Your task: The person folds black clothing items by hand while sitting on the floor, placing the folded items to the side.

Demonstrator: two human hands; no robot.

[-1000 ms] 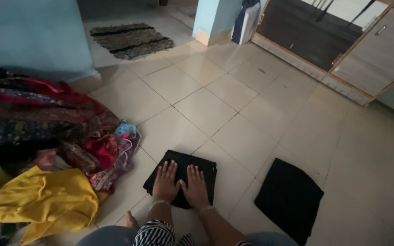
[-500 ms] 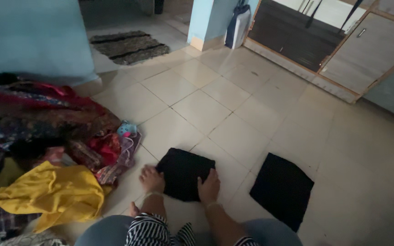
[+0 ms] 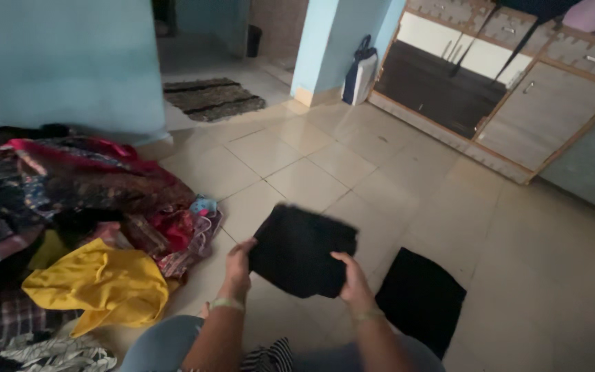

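Folded black garment held off the floor.
I see left hand (image 3: 237, 265) and right hand (image 3: 354, 279), each grip clamped on the folded black garment (image 3: 302, 249), beside a second black garment (image 3: 421, 300).

To your left a heap of mixed clothes (image 3: 70, 200) lies on the pale tiled floor (image 3: 518, 275), a yellow garment (image 3: 101, 286) at its near edge. A second folded black cloth (image 3: 425, 300) rests flat on the tiles. Farther off you see a striped mat (image 3: 213, 98), a blue-and-white bag (image 3: 359, 69) against the pillar, and a wooden cabinet (image 3: 518, 89).
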